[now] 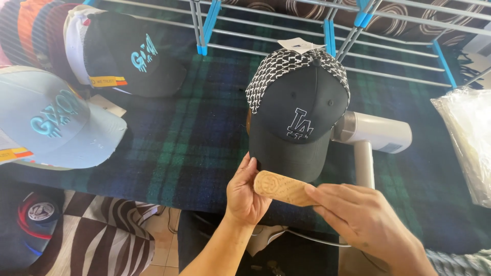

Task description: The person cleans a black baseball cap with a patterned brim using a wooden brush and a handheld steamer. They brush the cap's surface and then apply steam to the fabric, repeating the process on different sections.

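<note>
Left hand [246,190]: lower middle of the frame, palm towards the camera, fingers pointing up and held close together, their tips at the brim of the black cap; the thumb lies along the left end of the wooden piece
Right hand [358,214]: lower right of the frame, back of the hand up, fingers stretched out side by side and pressed over the right end of the wooden piece
Wooden piece [280,187]: pale, oblong, carved with a round pattern at its left end; held between both hands just under the cap's brim, touching or almost touching it
Black cap [296,120]: centre of the frame, brim pointing down towards the hands, white stitched emblem on the front, black-and-white patterned panel at the back, a white tag at its top
White handheld appliance [372,134]: right of the cap, partly behind it, handle running down
Cloth [194,138]: dark blue and green tartan, under the caps
Light blue cap [56,128]: left edge of the frame
Second black cap [128,56]: upper left, turquoise lettering
Drying rack [327,36]: along the top, grey bars with blue joints
Clear plastic bag [468,138]: right edge
</note>
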